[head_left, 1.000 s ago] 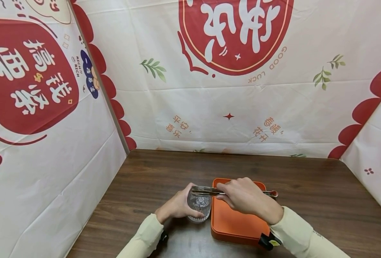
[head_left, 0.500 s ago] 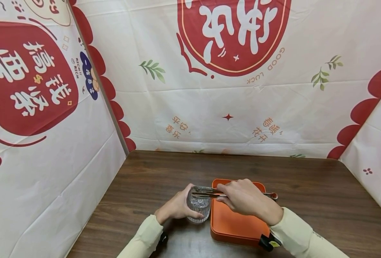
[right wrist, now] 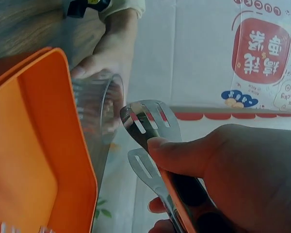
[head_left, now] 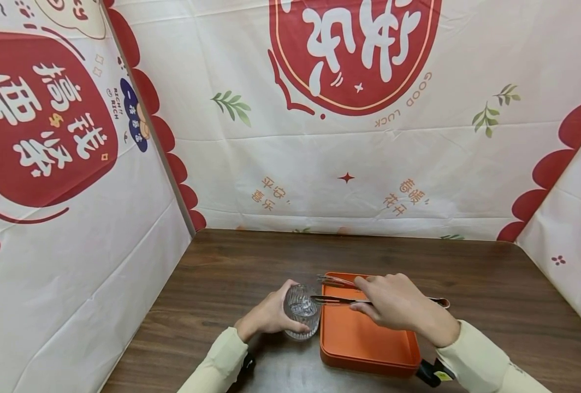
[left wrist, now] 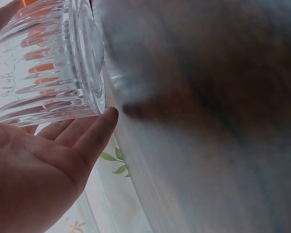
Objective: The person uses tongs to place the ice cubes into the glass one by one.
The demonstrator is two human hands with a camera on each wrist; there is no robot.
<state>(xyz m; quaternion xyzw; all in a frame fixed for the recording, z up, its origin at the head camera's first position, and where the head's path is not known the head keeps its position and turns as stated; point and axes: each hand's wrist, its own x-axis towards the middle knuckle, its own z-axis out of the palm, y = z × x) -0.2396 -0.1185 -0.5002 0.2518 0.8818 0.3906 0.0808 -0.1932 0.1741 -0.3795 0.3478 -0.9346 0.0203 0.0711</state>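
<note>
In the head view my left hand (head_left: 268, 312) grips a clear ribbed glass (head_left: 304, 322) by its left side. Its fluted wall and thick base (left wrist: 82, 58) fill the upper left of the left wrist view. Something clear shows low inside the glass; I cannot tell whether it is contents or the base pattern. My right hand (head_left: 399, 303) holds metal tongs (head_left: 339, 301) between thumb and fingers, their slotted tips (right wrist: 153, 119) spread apart with nothing seen between them. One tong arm points at the glass rim; the other lies farther back, above the orange box (head_left: 364, 344).
The open, shallow orange box stands right of the glass, under the right hand. Small pale marks at its bottom edge in the right wrist view are unclear. A brown wooden table (head_left: 251, 256) carries everything. Printed white cloths (head_left: 241, 180) hang behind and at both sides.
My right hand has moved right with the tongs, drawing their tips from over the glass mouth toward the orange box. The tong arms have spread wider. My left hand still grips the glass.
</note>
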